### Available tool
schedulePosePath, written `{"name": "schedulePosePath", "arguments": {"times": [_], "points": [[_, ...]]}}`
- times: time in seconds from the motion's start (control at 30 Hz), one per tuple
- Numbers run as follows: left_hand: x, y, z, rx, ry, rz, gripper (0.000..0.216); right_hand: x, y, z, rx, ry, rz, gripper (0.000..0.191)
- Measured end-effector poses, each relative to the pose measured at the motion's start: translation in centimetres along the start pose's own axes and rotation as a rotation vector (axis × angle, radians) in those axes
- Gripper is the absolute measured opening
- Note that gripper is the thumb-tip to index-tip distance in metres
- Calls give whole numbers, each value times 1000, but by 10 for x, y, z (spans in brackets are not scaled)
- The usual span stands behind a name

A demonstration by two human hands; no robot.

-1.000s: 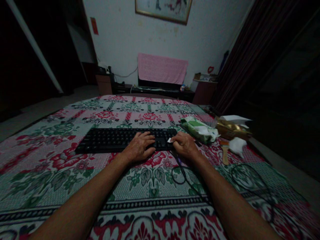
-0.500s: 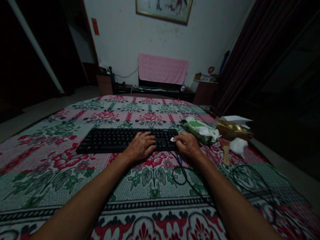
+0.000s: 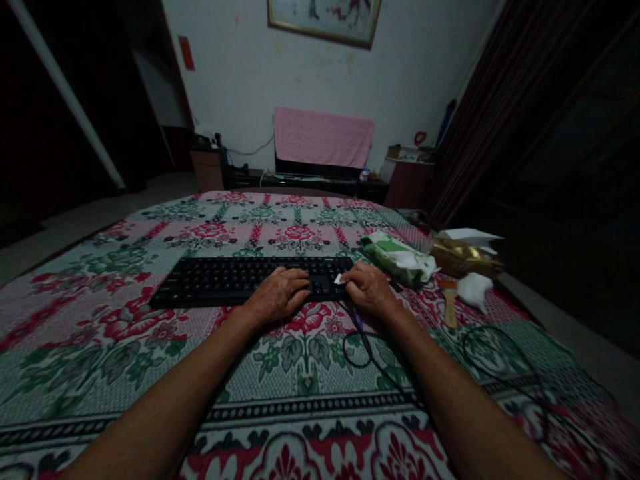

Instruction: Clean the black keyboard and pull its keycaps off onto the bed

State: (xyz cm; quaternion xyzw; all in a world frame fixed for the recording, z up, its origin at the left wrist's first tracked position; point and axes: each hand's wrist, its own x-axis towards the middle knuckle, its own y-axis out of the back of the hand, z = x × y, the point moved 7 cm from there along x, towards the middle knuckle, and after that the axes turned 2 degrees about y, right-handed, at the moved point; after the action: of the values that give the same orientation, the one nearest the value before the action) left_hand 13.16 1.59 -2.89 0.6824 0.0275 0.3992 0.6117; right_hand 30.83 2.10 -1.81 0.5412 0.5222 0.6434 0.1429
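A black keyboard [image 3: 205, 280] lies flat on the flowered cloth [image 3: 300, 373] in front of me. My left hand [image 3: 281, 291] rests over its right-middle part, palm down, fingers stretched out and a little apart. Over the number pad, my right hand [image 3: 371, 288] pinches a small white piece [image 3: 339, 279], seemingly a folded wipe or tissue, against the keys. Part of the number pad is hidden under that hand. The keyboard's black cable [image 3: 370, 353], with a purple plug [image 3: 358, 320], curls between my forearms.
A green-and-white wipes pack [image 3: 400, 259] sits beyond my right hand. Further right are a gold tissue box [image 3: 465, 257], a wooden-handled brush [image 3: 449, 305] and a crumpled white tissue [image 3: 475, 291]. More cable loops near my right forearm. A pink towel [image 3: 323, 137] hangs at the back wall.
My right hand has shifted slightly left over the number pad with the white piece. My left hand stays on the keyboard. The whole view has moved a little.
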Motion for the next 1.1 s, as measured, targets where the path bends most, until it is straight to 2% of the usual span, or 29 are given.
{"name": "schedulePosePath", "arguments": {"times": [0.1, 0.3, 0.53, 0.67, 0.9, 1.1], "points": [[0, 1, 0, 3, 1, 10, 27, 0, 0, 0, -7, -1, 2, 23], [0, 3, 1, 5, -1, 15, 27, -3, 5, 20, 46, -146, 43, 21], [0, 4, 2, -1, 5, 17, 27, -2, 0, 13, 9, -69, 21, 22], [0, 4, 3, -9, -1, 17, 28, -3, 2, 19, 3, -142, 23, 21], [0, 3, 1, -4, 10, 5, 28, -8, 11, 41, 42, -287, 174, 23], [0, 4, 2, -11, 18, -5, 28, -7, 3, 38, 66, -264, 114, 25]]}}
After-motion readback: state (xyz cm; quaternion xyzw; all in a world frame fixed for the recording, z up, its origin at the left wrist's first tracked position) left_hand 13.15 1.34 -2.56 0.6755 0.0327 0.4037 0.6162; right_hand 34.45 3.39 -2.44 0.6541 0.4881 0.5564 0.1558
